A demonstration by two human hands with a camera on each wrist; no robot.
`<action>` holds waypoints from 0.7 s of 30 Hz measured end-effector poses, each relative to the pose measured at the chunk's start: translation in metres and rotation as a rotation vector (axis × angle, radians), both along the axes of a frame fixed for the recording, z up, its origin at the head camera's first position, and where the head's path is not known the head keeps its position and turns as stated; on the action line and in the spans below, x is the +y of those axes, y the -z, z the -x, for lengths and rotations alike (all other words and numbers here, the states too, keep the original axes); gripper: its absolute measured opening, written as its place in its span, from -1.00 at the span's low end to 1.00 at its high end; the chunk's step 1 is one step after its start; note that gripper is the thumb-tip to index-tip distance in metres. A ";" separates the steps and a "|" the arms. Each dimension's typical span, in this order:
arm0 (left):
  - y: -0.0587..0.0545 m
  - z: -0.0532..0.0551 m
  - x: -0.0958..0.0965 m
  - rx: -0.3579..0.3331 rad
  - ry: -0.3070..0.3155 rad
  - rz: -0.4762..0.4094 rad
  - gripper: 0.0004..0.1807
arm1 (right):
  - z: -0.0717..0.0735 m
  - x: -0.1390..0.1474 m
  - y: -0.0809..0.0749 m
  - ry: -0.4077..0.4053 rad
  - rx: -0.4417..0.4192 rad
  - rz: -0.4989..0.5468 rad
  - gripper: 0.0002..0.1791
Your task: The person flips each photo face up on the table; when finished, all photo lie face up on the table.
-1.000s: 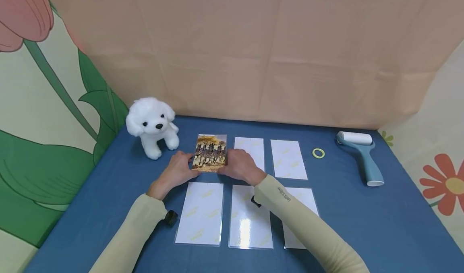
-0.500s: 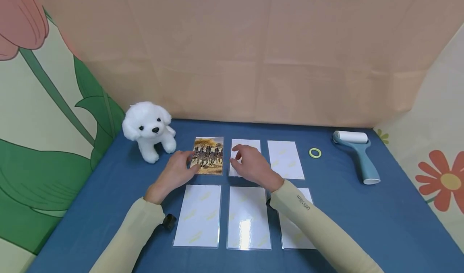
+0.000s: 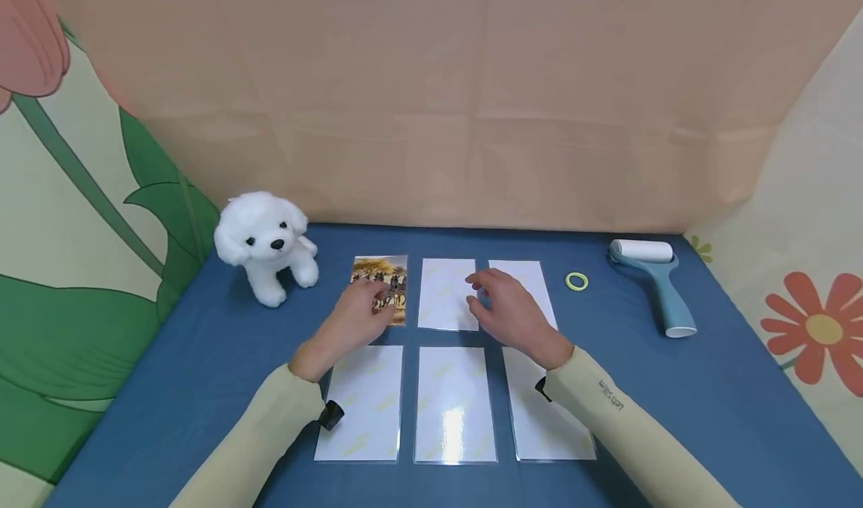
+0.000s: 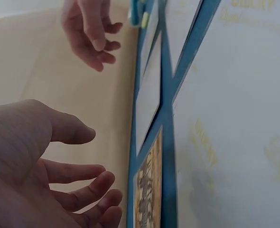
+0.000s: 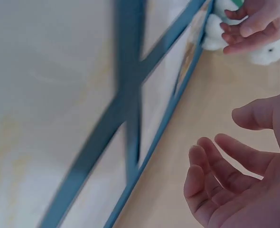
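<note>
A photo card [image 3: 399,298] showing several zebras lies face up at the left end of the back row. Above its left part hovers my left hand [image 3: 353,315], thumb and fingers apart and loosely bent, holding nothing. My right hand [image 3: 515,313] hangs over the gap between the back-row middle white card [image 3: 445,294] and the right white card [image 3: 533,274], also with nothing in its fingers. In the left wrist view, space shows between the left hand [image 4: 59,166] and the zebra card [image 4: 149,187]. The right wrist view shows the right hand [image 5: 235,175] with relaxed, bent fingers.
Three larger white cards, left [image 3: 367,395], middle [image 3: 452,395] and right [image 3: 549,418], form the front row on the blue table [image 3: 627,403]. A white plush dog [image 3: 266,246] sits back left. At right are a yellow-green ring [image 3: 576,281] and a blue-handled lint roller [image 3: 664,291].
Both hands held the zebra card a second ago; it now lies flat, released. The right hand has moved rightward past the middle card. The left hand has lifted slightly and shifted over the photo.
</note>
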State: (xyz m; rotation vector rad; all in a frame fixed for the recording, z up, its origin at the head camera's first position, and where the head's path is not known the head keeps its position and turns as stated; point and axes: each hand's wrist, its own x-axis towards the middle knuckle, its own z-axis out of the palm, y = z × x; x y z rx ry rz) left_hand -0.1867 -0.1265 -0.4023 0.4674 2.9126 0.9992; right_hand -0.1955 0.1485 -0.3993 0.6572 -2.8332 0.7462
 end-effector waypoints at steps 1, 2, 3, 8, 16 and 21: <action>0.001 0.000 0.003 -0.003 0.001 0.006 -0.54 | -0.001 0.004 0.001 -0.001 0.003 0.004 -0.68; 0.001 0.000 0.006 -0.004 0.007 0.010 -0.54 | -0.001 0.008 0.003 -0.002 0.007 0.004 -0.68; 0.002 0.001 0.008 -0.006 0.012 0.012 -0.54 | -0.001 0.011 0.004 -0.002 0.012 0.001 -0.68; 0.009 0.004 0.021 -0.001 0.036 0.044 -0.53 | -0.003 0.025 0.012 -0.011 0.034 -0.044 -0.65; 0.013 0.009 0.039 0.029 0.034 0.118 -0.53 | -0.002 0.035 0.020 -0.073 0.063 -0.131 -0.59; 0.015 0.011 0.048 -0.005 -0.021 0.186 -0.46 | 0.001 0.036 0.023 -0.098 0.026 -0.171 -0.53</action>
